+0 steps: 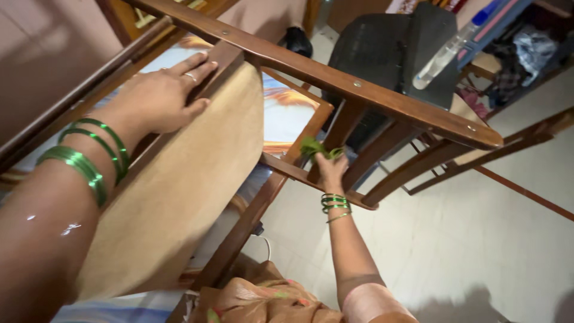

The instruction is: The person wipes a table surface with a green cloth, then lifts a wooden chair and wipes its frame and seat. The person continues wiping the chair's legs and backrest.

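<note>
My left hand (160, 96) lies flat on the tan seat cushion (179, 179) of a wooden armchair, fingers spread over its top edge, green bangles on the wrist. My right hand (329, 170) is closed around a small green cloth (317, 148) and presses it against the chair's lower side rail (299, 173), just under the wide wooden armrest (335, 81). Green bangles circle that wrist too.
A black chair (382, 48) stands behind the armrest with a clear spray bottle (445, 54) beside it. Cluttered shelves (526, 42) sit at the top right. Pale floor tiles (478, 251) spread to the right; a white cable (263, 242) lies under the armchair.
</note>
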